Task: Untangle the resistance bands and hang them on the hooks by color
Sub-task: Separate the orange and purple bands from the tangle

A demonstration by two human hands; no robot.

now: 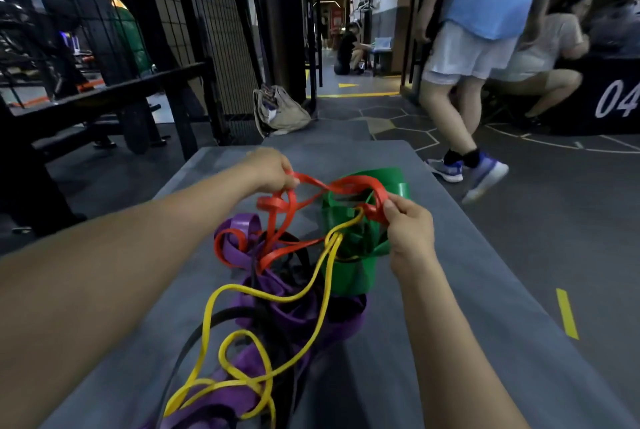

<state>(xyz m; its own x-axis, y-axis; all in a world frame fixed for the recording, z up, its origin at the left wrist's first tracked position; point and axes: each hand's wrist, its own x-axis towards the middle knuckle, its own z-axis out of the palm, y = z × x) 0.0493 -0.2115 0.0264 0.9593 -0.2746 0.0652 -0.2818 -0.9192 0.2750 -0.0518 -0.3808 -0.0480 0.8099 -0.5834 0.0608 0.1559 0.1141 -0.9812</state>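
Left hand [273,170] and right hand [408,224] each pinch the flat, looping red band [346,186].

Gym floor around a grey mat

A grey mat [450,255] fills the centre. At 12 o'clock a beige bag [278,113] slumps against a black mesh panel [194,12]; at 10 a black bench [114,99]; at 2 a walking person in white shorts [464,50]; at 3 a black box marked "04" [602,96].
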